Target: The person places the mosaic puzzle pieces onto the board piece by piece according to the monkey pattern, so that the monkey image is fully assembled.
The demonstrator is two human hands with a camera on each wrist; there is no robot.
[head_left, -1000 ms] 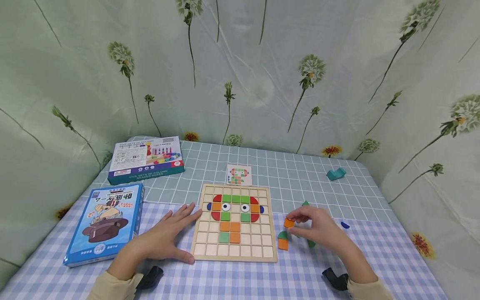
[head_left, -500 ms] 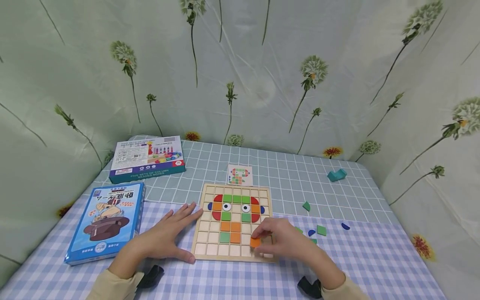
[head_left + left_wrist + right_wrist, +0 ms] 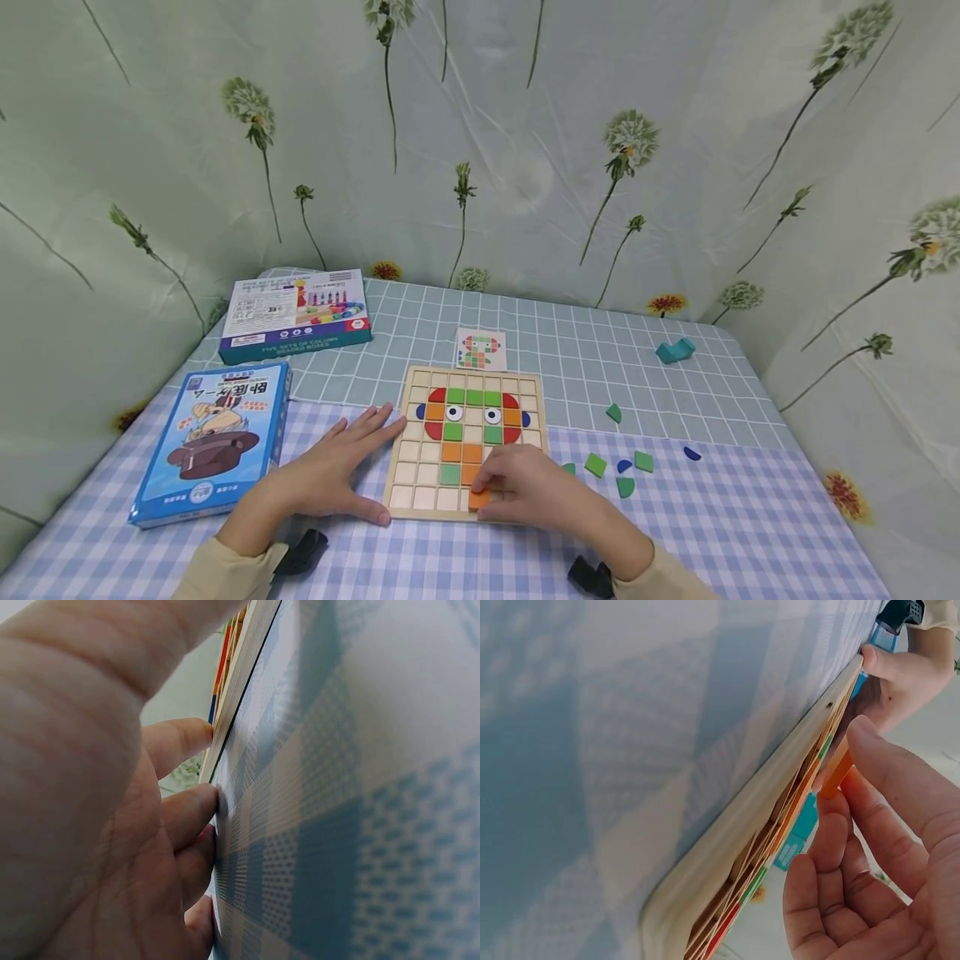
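My right hand [image 3: 528,487] pinches an orange square tile [image 3: 477,500] between thumb and fingers, over the lower middle of the wooden grid board [image 3: 399,475]. In the right wrist view the orange tile [image 3: 838,774] shows edge-on between the fingertips, close over the board [image 3: 727,855]. Red, green and orange tiles with two eye tiles [image 3: 454,413] form a face pattern in the grid. Below it sit orange tiles [image 3: 452,452] and a green tile [image 3: 449,474]. My left hand [image 3: 337,467] lies spread on the cloth, its fingertips at the board's left edge.
A printed pattern card [image 3: 482,348] lies behind the board. Loose green tiles [image 3: 596,464] and blue half-round pieces [image 3: 692,453] are scattered on the right. A blue box [image 3: 210,446] and a flat bead-set box [image 3: 296,315] stand left; a teal piece [image 3: 675,351] lies back right.
My right hand has moved left from the loose pieces onto the board with an orange tile, then down to its lower rows. The left hand stays at the board's edge.
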